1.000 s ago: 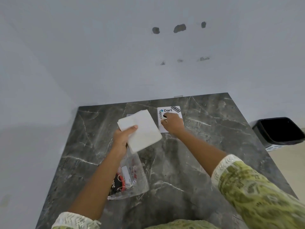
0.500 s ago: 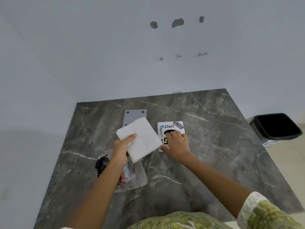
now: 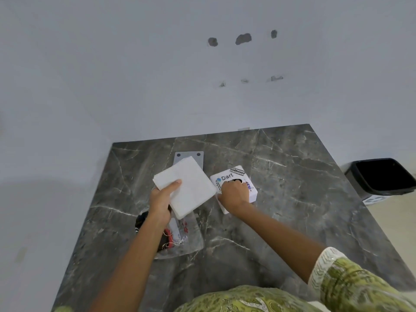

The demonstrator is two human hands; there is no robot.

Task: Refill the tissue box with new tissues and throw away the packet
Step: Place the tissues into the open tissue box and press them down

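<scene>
My left hand (image 3: 160, 200) grips a thick white stack of tissues (image 3: 188, 188) above the dark marble table (image 3: 281, 199). Under my left wrist lies the clear plastic packet (image 3: 180, 235) with red and black print, flat on the table. To the right of the stack stands the white tissue box (image 3: 227, 176) with a "Dart" sticker and a dark oval slot on top. My right hand (image 3: 234, 193) is closed on the box's near side and tips it, so one purple-tinted side face shows.
A grey flat plate (image 3: 199, 155) with two holes lies behind the tissue stack. A black waste bin (image 3: 382, 176) stands on the floor off the table's right edge. A white wall rises right behind the table.
My right hand has pulled the tissue box toward me and tilted it up off the table. The left hand still holds the tissue stack in about the same place.
</scene>
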